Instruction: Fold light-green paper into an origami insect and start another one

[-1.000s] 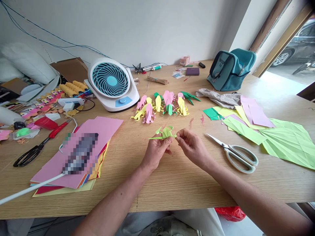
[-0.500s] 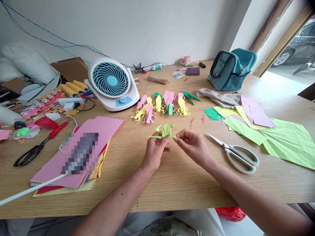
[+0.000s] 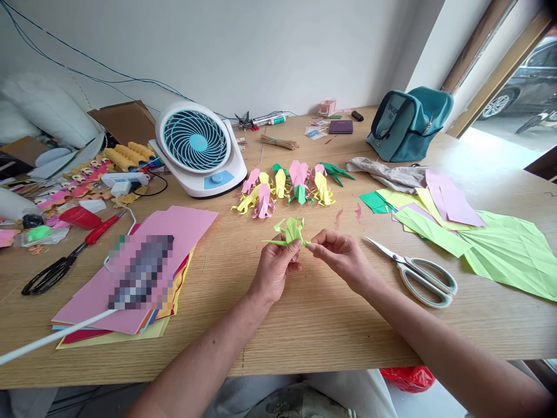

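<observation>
One lime-green folded paper figure (image 3: pixel 293 230)

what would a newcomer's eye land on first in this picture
Probably the pink, yellow and green folded paper figures, clustered near the middle of the view. Below them in the view, the left hand and right hand pinch a lime-green folded figure. The big white-and-blue fan stands left of the cluster.

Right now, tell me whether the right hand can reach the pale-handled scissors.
Probably yes: the scissors lie beside the right hand, nothing between, though it would first have to release the green paper figure.
</observation>
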`<state>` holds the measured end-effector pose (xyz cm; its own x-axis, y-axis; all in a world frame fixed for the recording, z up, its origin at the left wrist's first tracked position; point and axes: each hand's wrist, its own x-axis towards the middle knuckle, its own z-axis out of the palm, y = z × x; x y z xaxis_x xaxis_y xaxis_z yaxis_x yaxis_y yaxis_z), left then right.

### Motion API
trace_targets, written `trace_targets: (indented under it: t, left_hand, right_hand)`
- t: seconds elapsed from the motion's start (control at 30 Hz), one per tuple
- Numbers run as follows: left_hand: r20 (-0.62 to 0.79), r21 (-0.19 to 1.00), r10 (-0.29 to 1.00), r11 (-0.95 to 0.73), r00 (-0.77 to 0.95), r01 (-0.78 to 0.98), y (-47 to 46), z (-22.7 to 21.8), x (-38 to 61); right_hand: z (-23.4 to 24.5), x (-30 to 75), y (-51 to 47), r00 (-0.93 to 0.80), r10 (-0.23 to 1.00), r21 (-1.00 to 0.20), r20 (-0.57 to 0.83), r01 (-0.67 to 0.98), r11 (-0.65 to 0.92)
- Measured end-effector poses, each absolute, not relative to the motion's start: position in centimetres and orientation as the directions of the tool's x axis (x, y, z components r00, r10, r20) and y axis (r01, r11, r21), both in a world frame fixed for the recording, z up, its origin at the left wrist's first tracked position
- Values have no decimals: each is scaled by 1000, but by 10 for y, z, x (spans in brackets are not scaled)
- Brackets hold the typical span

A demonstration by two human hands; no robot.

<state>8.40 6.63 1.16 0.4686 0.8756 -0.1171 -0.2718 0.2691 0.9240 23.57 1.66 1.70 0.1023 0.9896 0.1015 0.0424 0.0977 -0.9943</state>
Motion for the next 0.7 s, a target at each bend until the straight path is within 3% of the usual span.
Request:
trace_targets:
  t: [0.2,0.43,0.7]
  left_hand:
    - [-152,916,865,306,479,-262,66,11,85]
    - [-195,895,926,303,323,-327,69,12,86]
    - [-152,930,927,251,342,-269,66,7,88]
  right_hand:
    - [14,237,16,83,991,-993,102,71,96]
    - [17,240,18,-9,1000,-996,27,80,27]
    - [16,229,18,107,992,-994,70,94,60]
